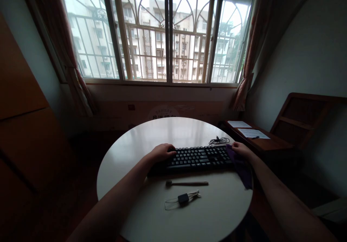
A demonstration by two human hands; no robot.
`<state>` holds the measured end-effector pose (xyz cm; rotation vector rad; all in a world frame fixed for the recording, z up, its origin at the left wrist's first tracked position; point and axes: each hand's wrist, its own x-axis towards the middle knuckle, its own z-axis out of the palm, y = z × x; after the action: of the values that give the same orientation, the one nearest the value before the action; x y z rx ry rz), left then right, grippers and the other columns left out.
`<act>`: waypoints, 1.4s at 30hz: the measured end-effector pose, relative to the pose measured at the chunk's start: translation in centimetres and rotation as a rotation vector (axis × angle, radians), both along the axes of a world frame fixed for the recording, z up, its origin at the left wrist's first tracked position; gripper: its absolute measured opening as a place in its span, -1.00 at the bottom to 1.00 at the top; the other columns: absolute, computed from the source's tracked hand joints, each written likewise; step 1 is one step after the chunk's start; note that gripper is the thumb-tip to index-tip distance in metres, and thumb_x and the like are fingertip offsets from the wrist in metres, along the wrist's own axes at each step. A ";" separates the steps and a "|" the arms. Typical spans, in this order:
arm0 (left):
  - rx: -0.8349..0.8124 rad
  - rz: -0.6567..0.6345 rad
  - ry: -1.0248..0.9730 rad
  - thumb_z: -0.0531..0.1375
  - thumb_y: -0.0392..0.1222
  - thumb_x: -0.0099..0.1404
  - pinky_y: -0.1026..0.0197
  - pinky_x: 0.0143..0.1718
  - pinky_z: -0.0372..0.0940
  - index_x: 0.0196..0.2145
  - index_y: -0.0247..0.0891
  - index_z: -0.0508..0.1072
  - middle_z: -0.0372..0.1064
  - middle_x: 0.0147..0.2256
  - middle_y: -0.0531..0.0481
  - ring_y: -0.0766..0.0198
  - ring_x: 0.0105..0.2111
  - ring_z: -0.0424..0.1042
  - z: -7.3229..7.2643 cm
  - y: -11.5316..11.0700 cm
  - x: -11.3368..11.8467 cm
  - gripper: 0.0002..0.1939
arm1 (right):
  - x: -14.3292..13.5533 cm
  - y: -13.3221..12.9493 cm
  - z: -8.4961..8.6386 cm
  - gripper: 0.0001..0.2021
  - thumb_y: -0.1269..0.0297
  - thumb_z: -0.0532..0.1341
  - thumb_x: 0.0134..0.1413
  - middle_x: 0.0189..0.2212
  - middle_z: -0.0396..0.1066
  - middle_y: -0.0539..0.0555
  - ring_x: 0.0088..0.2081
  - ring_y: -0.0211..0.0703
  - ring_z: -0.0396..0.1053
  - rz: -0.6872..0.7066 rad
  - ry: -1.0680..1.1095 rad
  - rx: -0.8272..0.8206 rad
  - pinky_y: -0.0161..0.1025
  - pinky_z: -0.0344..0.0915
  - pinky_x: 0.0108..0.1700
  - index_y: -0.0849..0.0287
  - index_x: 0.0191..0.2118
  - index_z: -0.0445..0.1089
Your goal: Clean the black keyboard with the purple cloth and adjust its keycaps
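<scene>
Round white bench [146, 209] | left hand [162, 151] curled on black keyboard [195, 159], nearest end | right hand [240, 150] pinching purple cloth [241, 169] at opposite end | keyboard between, long axis hand-to-hand

- I counted two hands: one left hand [162, 151], one right hand [242, 150].
- There was one black keyboard [199, 158] and one coiled cable [218, 141].
- I saw one purple cloth [241, 168].
- There was one brush [188, 183] and one wire tool [183, 198] with a dark grip.
- One round white table [222, 206] stood there.
- I made out two sheets of paper [251, 132] and one pen [255, 137].
- Two curtains [58, 29] hung there.
</scene>
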<state>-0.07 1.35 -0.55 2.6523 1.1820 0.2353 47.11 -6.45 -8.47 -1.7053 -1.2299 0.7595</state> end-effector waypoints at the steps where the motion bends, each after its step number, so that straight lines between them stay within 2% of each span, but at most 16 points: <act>1: -0.003 0.002 -0.001 0.10 0.13 0.27 0.19 -0.09 0.28 -0.03 -0.10 0.48 0.46 -0.04 -0.02 0.09 -0.06 0.42 0.0 -0.1 0.0 -0.58 | -0.1 -0.2 0.0 -0.67 0.06 0.36 -0.19 -0.66 0.29 -0.11 -0.59 -0.30 0.23 -0.009 -0.029 0.028 -0.36 0.15 -0.54 0.15 -0.51 0.24; 5: -0.002 0.007 -0.004 0.11 0.12 0.27 0.19 -0.09 0.28 -0.04 -0.10 0.49 0.46 -0.04 -0.03 0.09 -0.06 0.41 0.1 -0.2 0.0 -0.59 | -1.1 -1.3 0.3 -0.68 -0.01 0.29 -0.12 -0.56 0.41 -0.01 -0.46 -0.17 0.37 -0.015 -0.219 0.183 -0.30 0.27 -0.41 0.17 -0.47 0.34; 7: -0.003 0.011 -0.002 0.11 0.12 0.27 0.20 -0.09 0.28 -0.04 -0.10 0.48 0.45 -0.04 -0.03 0.09 -0.06 0.41 0.2 -0.3 0.0 -0.59 | -1.6 -1.9 0.6 -0.66 -0.04 0.25 -0.06 -0.50 0.47 0.03 -0.41 -0.13 0.41 0.009 -0.252 0.197 -0.28 0.30 -0.36 0.19 -0.42 0.40; 11: -0.001 0.011 -0.003 0.11 0.12 0.27 0.19 -0.08 0.27 -0.04 -0.10 0.49 0.45 -0.04 -0.03 0.08 -0.06 0.41 0.2 -0.3 -0.1 -0.59 | -2.2 -2.5 1.4 -0.63 -0.03 0.24 -0.02 -0.40 0.55 0.12 -0.34 -0.06 0.47 0.045 -0.200 0.145 -0.26 0.35 -0.30 0.23 -0.34 0.51; 15: -0.002 0.004 -0.004 0.11 0.13 0.27 0.19 -0.10 0.28 -0.03 -0.09 0.48 0.46 -0.05 -0.03 0.07 -0.07 0.42 0.1 -0.3 -0.2 -0.59 | -2.1 -2.3 2.1 -0.69 0.08 0.26 -0.02 -0.45 0.56 0.15 -0.39 -0.06 0.49 0.014 -0.164 0.002 -0.27 0.36 -0.38 0.27 -0.37 0.55; 20: 0.001 -0.004 -0.002 0.10 0.12 0.27 0.19 -0.09 0.27 -0.03 -0.10 0.49 0.46 -0.04 -0.04 0.07 -0.06 0.41 0.1 -0.3 -0.2 -0.58 | -2.8 -1.9 3.2 -0.75 0.19 0.24 -0.02 -0.41 0.58 0.14 -0.36 -0.08 0.50 0.015 -0.405 -0.135 -0.32 0.30 -0.38 0.21 -0.29 0.60; 25: -0.002 0.002 0.003 0.09 0.15 0.27 0.18 -0.10 0.28 -0.03 -0.10 0.48 0.45 -0.04 -0.04 0.07 -0.06 0.41 0.2 -0.4 -0.2 -0.57 | -4.7 -2.6 3.7 -0.79 0.20 0.22 -0.02 -0.36 0.57 0.15 -0.30 -0.01 0.48 -0.086 -0.645 -0.083 -0.24 0.26 -0.33 0.07 -0.33 0.60; 31: 0.001 0.017 0.005 0.11 0.13 0.27 0.18 -0.09 0.28 -0.03 -0.09 0.48 0.45 -0.04 -0.03 0.07 -0.06 0.42 0.3 -0.5 -0.1 -0.59 | -5.9 -3.7 3.3 -0.77 0.16 0.18 0.03 -0.33 0.57 0.17 -0.33 0.00 0.48 -0.194 -0.704 -0.063 -0.21 0.21 -0.37 0.03 -0.29 0.59; 33: 0.002 0.018 0.003 0.11 0.14 0.27 0.19 -0.10 0.29 -0.04 -0.09 0.48 0.45 -0.04 -0.03 0.08 -0.06 0.42 0.3 -0.6 -0.1 -0.59 | -6.3 -4.0 3.6 -0.78 0.15 0.19 0.02 -0.35 0.56 0.19 -0.35 0.00 0.47 -0.238 -0.738 -0.069 -0.22 0.20 -0.39 0.05 -0.33 0.58; 37: -0.015 0.021 0.010 0.10 0.15 0.27 0.20 -0.12 0.29 -0.03 -0.09 0.48 0.45 -0.03 -0.04 0.07 -0.05 0.41 0.4 -0.6 0.0 -0.58 | -7.2 -4.6 4.3 -0.72 0.10 0.14 0.08 -0.40 0.55 0.20 -0.36 0.01 0.47 -0.234 -0.735 -0.128 -0.20 0.20 -0.39 0.06 -0.42 0.56; 42: -0.002 0.023 0.013 0.10 0.14 0.26 0.18 -0.10 0.28 -0.03 -0.09 0.48 0.45 -0.04 -0.04 0.06 -0.05 0.41 0.2 -0.4 0.0 -0.57 | -7.8 -5.3 3.7 -0.74 0.15 0.11 0.11 -0.30 0.56 0.19 -0.28 0.08 0.48 -0.275 -0.712 -0.063 -0.17 0.22 -0.35 0.02 -0.27 0.56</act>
<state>-0.08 0.92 -0.38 2.6432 1.2170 0.2212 39.29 -11.74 -4.73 -2.2340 -1.3839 0.0048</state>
